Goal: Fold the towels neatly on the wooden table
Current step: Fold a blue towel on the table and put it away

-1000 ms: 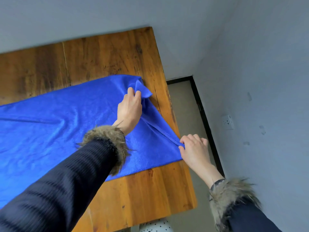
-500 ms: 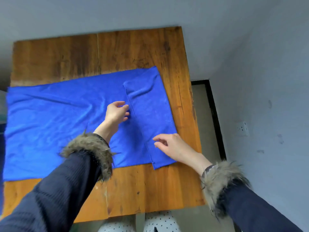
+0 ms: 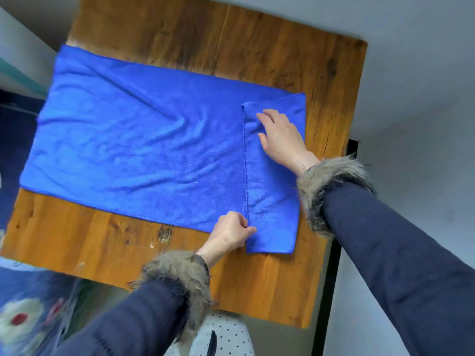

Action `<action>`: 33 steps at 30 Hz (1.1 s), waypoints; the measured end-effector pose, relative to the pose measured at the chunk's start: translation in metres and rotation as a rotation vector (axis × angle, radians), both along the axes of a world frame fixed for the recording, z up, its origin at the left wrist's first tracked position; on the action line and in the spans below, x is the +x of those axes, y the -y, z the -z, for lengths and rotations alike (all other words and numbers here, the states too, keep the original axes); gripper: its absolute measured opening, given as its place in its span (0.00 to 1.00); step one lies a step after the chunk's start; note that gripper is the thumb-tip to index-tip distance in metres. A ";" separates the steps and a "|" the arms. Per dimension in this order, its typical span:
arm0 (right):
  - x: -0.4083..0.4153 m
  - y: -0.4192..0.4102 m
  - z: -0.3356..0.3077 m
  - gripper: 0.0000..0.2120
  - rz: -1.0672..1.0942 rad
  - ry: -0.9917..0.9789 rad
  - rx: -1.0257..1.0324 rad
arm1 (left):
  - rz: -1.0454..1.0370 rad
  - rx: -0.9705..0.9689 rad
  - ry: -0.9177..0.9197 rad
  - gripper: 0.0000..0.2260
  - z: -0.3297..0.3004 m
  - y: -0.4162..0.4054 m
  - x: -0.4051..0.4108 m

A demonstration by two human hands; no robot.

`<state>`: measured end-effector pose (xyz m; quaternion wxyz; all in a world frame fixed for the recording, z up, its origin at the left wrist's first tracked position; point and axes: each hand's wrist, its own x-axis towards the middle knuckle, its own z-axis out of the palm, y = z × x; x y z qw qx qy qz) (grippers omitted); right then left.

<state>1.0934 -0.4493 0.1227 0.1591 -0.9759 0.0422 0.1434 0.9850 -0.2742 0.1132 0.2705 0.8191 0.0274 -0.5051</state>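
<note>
A blue towel (image 3: 144, 150) lies spread across the wooden table (image 3: 257, 47), wrinkled in the middle. Its right end is folded over into a narrow flap (image 3: 272, 201) with a stitched edge. My left hand (image 3: 231, 233) pinches the near corner of that flap at the towel's front edge. My right hand (image 3: 280, 136) rests flat, fingers spread, on the far part of the flap. Both sleeves are dark with fur cuffs.
The table's right edge (image 3: 341, 160) runs close to a grey wall. A dark blue surface and a flowered fabric (image 3: 23, 319) lie at the left and lower left. Bare wood shows along the near side (image 3: 84, 235) and the far side.
The right end of the towel has been folded over into a flap. My left hand moved down to the flap's near corner, my right hand moved up onto its far part. The view shifted left.
</note>
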 end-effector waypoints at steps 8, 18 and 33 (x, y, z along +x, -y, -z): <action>0.056 -0.005 0.004 0.19 -0.091 0.028 -0.155 | 0.108 0.003 -0.047 0.15 0.001 -0.005 0.008; 0.062 -0.010 -0.003 0.09 -0.165 0.133 -0.265 | -0.211 -0.199 -0.067 0.03 -0.003 -0.029 0.010; 0.051 -0.019 -0.061 0.11 0.135 0.193 0.110 | -0.400 -0.318 0.180 0.04 -0.040 -0.048 0.020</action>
